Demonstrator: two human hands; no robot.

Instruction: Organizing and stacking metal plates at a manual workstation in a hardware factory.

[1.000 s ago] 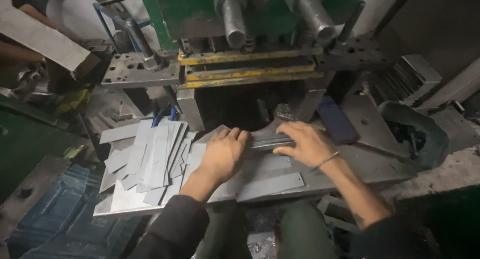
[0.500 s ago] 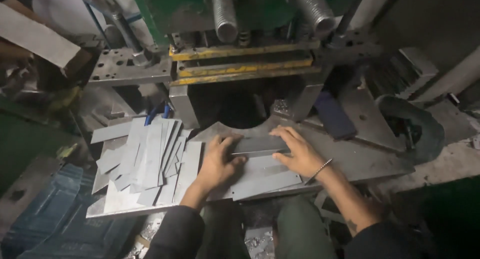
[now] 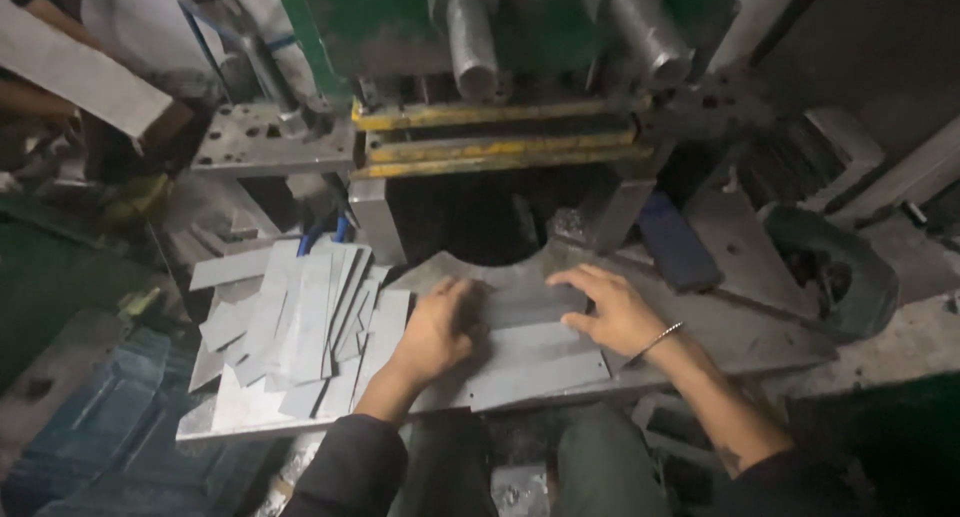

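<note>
Hands flat, fingers spread: my left hand (image 3: 437,329) and right hand (image 3: 612,307) press metal strip (image 3: 528,305) on press table (image 3: 740,322); strip pile (image 3: 300,332) to left.

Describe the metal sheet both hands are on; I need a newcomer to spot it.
Below the green press, on the grey work plate, a flat grey metal sheet lies between the left hand and right hand. Unlike the fanned strips to its left, it lies alone at the die opening.

both hands palm-down: left hand (image 3: 432,329), right hand (image 3: 612,310)
</note>
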